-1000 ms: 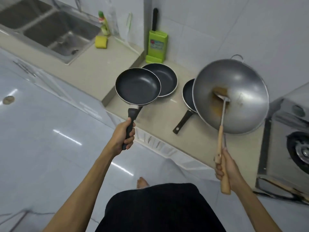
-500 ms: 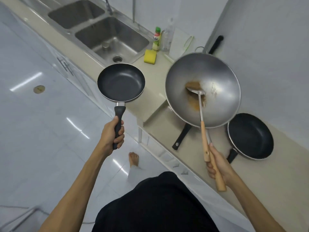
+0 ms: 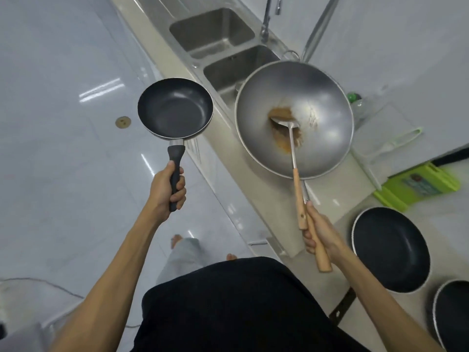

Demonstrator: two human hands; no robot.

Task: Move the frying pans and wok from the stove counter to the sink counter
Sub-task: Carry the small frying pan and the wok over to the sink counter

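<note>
Over the pale counter (image 3: 327,196) beside the double sink (image 3: 215,39), the wok (image 3: 322,102) hangs in the air, its steel bowl covering part of the nearer basin and the counter edge. The right hand (image 3: 321,233) is wrapped around two wooden handles at once: the wok's own, and that of the metal spatula (image 3: 291,138), whose blade lies in the bowl on a brown smear of residue. The left hand (image 3: 165,189) is closed around the black grip of a small frying pan (image 3: 175,107), held level out over the glossy white floor (image 3: 50,148), left of the counter and not touching it. Two more dark frying pans remain on the lower counter at the right: one (image 3: 390,250) just beyond the right wrist, another (image 3: 454,316) cut off by the frame's corner. Behind the wok stand a green-capped bottle (image 3: 354,99), partly hidden by the wok's rim, a translucent cutting board (image 3: 385,138) leaning by the wall, and a green knife block (image 3: 418,186) lying near the step between the two counters. The faucet (image 3: 269,19) rises above the sink, beyond the wok's far loop handle. Bare feet and dark clothing show below, between the arms.
</note>
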